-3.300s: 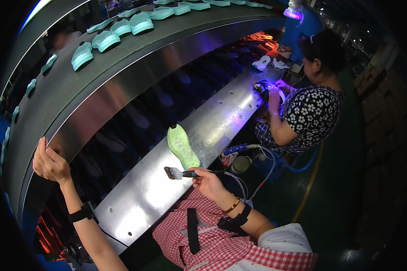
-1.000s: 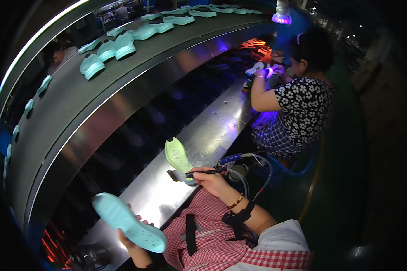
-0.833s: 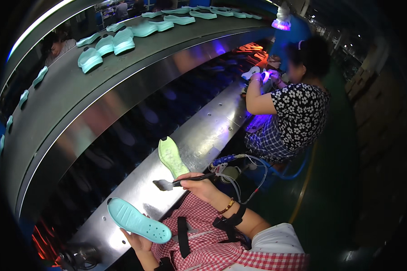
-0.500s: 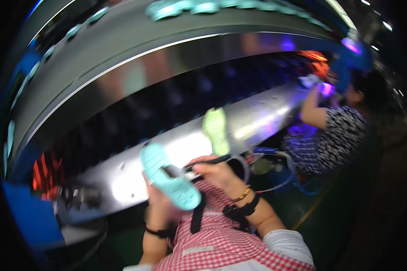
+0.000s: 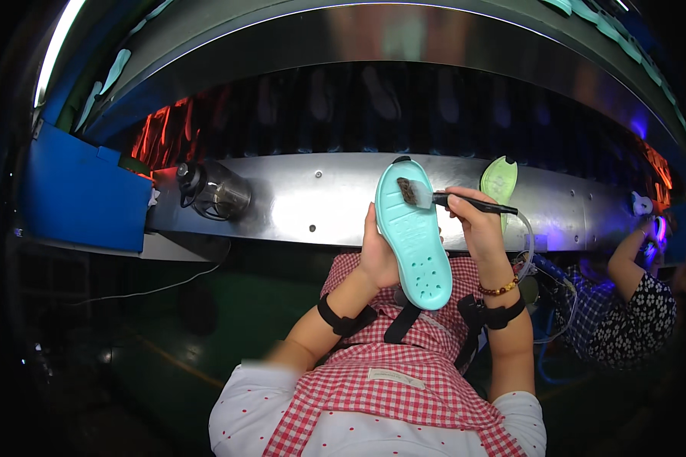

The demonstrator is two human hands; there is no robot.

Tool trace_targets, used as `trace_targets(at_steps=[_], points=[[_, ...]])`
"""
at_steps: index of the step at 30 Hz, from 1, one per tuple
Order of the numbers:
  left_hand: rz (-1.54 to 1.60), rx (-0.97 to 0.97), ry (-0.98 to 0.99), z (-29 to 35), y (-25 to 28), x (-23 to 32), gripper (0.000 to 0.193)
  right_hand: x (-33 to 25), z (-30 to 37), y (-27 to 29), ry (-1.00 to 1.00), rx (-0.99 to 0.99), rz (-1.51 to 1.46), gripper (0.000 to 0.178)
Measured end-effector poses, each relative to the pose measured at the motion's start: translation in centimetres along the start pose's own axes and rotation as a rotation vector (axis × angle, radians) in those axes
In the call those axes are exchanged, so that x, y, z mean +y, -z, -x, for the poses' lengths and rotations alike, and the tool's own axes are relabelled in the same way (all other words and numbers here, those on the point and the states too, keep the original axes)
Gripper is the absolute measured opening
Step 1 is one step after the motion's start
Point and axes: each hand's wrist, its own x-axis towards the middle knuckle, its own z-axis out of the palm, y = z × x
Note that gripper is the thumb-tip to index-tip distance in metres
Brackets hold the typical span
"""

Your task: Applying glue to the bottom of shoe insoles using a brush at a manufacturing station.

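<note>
Head view shows the left hand (image 5: 377, 255) gripping a turquoise sole (image 5: 417, 244) upright from its left edge, above the lap. Right hand (image 5: 472, 225) holds a brush (image 5: 442, 199), bristles touching the sole's top end.

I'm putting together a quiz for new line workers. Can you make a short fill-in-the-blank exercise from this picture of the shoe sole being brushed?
1. The left hand holds a ____-coloured shoe sole.
2. The right hand holds a ____ with its bristles on the sole.
3. A second, green sole lies on the metal ____ behind the right hand.
4. The dark jar stands to the ____ of the held sole.

Missing words: turquoise; brush; shelf; left
</note>
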Motion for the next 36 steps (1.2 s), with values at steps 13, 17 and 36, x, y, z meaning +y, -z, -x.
trace_targets(at_steps=[13, 17, 36], points=[[-0.194, 0.131, -0.257, -0.5, 1.5, 3.0, 0.074, -3.2, 4.0, -1.5, 0.312, -0.554, 0.893, 0.021], [-0.172, 0.110, -0.115, 0.0, -0.5, 2.2, 0.080, -6.0, 4.1, -1.2, 0.143, -0.509, 0.736, 0.019], [-0.345, 0.117, -0.477, -1.0, -4.3, 3.1, 0.083, -7.5, 5.1, -1.8, 0.323, -0.529, 0.404, 0.023]])
